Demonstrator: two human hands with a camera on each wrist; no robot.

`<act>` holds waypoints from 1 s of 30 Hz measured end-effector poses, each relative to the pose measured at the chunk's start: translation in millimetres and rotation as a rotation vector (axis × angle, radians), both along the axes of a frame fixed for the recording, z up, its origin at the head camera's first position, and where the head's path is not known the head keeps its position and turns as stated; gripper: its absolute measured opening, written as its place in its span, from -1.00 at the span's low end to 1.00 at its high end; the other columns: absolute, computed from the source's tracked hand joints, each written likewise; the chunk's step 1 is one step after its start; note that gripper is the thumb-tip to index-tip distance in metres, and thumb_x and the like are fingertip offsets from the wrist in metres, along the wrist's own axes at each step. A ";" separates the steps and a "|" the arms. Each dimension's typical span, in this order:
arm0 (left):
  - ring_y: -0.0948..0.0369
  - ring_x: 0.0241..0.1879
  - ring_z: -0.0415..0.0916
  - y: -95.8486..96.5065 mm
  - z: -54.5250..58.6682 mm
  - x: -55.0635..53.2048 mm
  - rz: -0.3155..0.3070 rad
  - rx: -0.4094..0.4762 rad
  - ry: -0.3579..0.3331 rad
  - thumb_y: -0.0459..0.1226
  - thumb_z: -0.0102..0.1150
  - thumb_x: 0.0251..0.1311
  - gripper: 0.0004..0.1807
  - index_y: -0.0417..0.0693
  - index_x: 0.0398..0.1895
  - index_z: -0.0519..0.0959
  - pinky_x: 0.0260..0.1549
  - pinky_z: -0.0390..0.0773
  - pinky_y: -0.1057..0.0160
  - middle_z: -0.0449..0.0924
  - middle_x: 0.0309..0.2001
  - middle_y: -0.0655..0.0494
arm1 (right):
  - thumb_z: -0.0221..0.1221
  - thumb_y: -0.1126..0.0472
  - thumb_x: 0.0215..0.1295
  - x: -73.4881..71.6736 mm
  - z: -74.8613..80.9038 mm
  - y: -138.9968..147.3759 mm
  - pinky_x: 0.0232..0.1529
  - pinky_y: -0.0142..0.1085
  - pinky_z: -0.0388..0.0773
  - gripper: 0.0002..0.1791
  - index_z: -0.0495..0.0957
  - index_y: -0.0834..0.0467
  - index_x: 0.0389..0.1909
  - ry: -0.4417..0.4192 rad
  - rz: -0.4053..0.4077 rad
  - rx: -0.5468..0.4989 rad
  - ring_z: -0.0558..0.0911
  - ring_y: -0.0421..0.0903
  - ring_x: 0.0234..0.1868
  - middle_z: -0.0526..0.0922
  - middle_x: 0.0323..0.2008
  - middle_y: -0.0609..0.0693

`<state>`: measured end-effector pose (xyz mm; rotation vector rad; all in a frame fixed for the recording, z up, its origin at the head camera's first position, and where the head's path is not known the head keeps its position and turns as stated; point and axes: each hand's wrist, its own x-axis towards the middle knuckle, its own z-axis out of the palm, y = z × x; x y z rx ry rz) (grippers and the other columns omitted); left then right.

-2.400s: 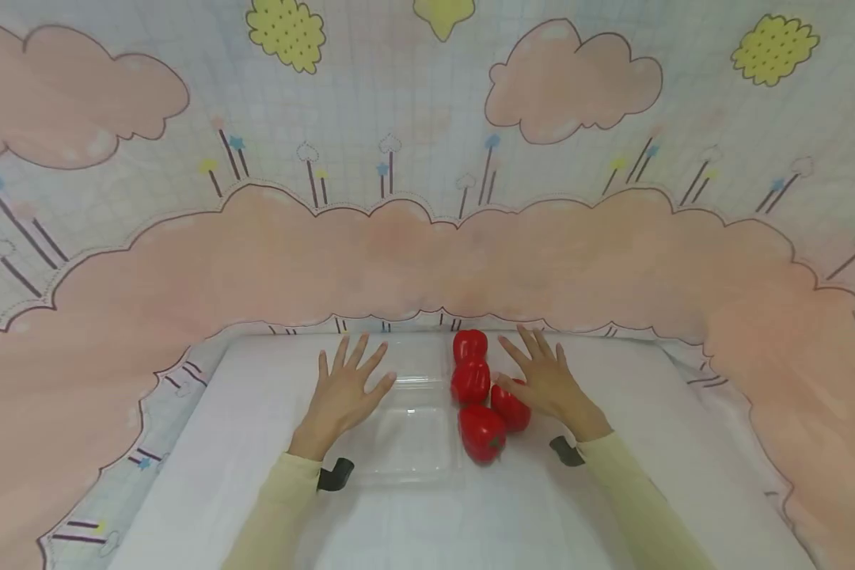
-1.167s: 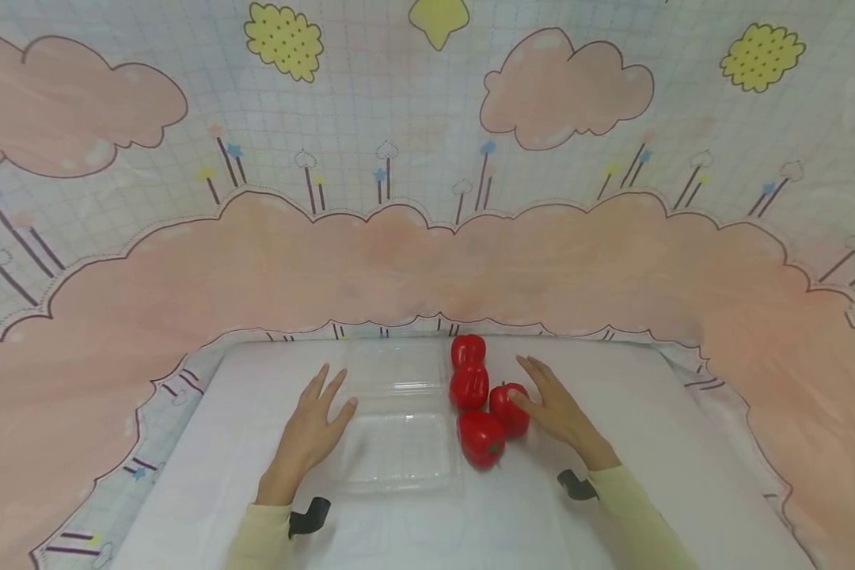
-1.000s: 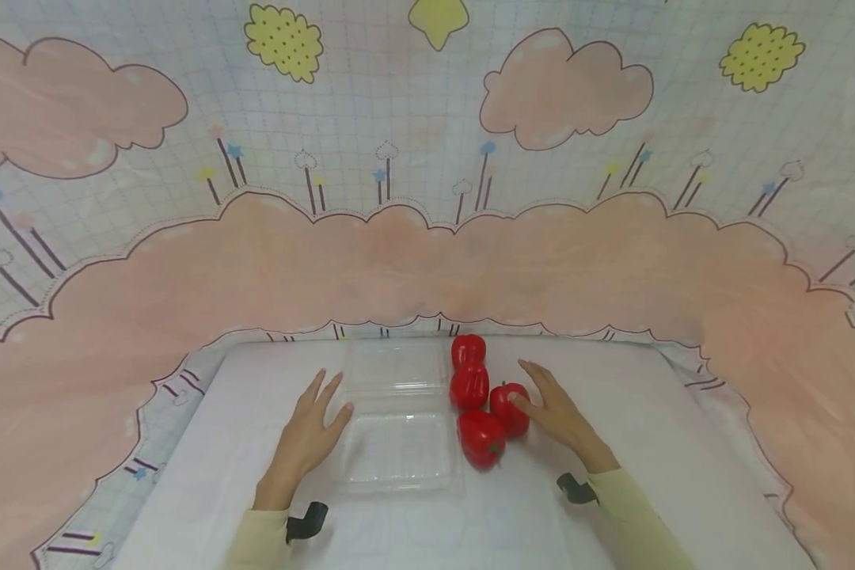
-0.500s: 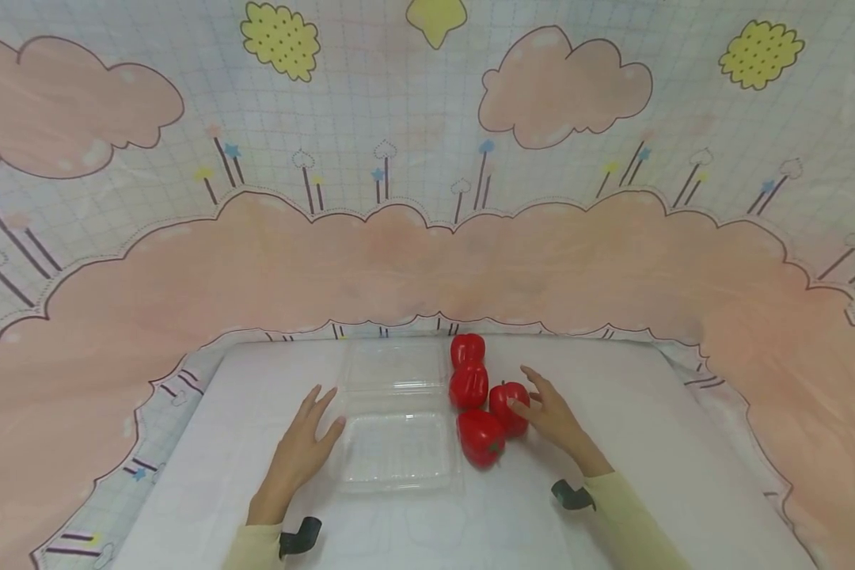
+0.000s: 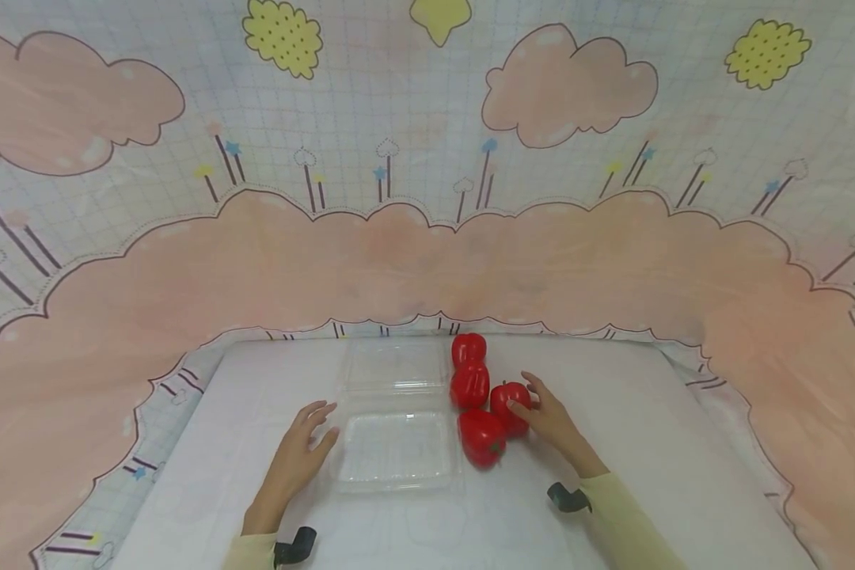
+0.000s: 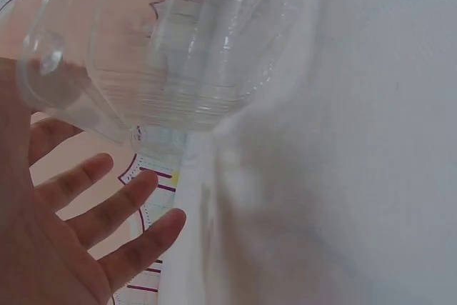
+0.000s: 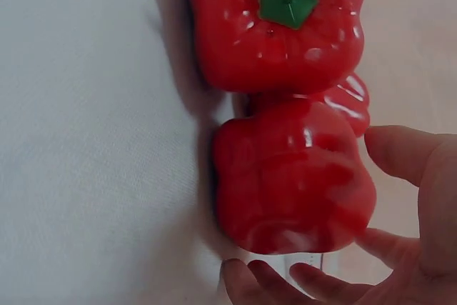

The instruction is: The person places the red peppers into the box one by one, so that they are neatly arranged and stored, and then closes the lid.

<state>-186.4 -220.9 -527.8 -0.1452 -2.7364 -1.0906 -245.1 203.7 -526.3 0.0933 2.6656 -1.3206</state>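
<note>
The left grip is spread; the right grip, parted around the rightmost red pepper, right of the clear container, could, closing unevenly, roll it into the nearest pepper.

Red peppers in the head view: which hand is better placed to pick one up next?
Likely the right hand: it is close beside the rightmost pepper, while the left hand is across the clear container from all four.
</note>
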 end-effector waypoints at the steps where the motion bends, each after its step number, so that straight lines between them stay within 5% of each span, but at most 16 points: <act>1: -0.17 0.21 0.49 -0.6 -0.9 0.5 -0.005 0.008 0.010 -0.24 0.15 0.32 -0.53 -0.14 0.28 0.47 0.07 0.62 -0.16 0.33 0.36 -0.17 | 0.19 -0.08 0.30 0.2 -0.3 -0.2 0.17 0.17 0.57 -0.14 0.02 -0.01 0.52 -0.005 -0.003 -0.002 0.33 0.34 0.37 0.22 0.43 0.28; 13: -0.09 0.19 0.54 -4.2 -7.3 3.1 -0.030 0.091 -0.059 -0.31 0.12 0.35 -0.56 -0.13 0.28 0.47 0.06 0.66 0.04 0.29 0.43 -0.09 | 0.22 -0.11 0.27 1.9 -1.2 -3.1 0.14 0.12 0.62 -0.14 0.08 0.01 0.50 -0.006 -0.013 -0.007 0.37 0.32 0.33 0.27 0.40 0.30; 30: -0.06 0.11 0.60 -0.4 -12.0 5.0 -0.011 0.112 -0.024 -0.35 0.13 0.31 -0.56 -0.21 0.26 0.48 0.04 0.67 0.12 0.32 0.41 -0.11 | 0.19 -0.07 0.32 -0.5 15.2 10.7 0.13 0.09 0.63 -0.21 0.10 -0.01 0.49 0.051 -0.037 -0.013 0.38 0.29 0.33 0.28 0.40 0.25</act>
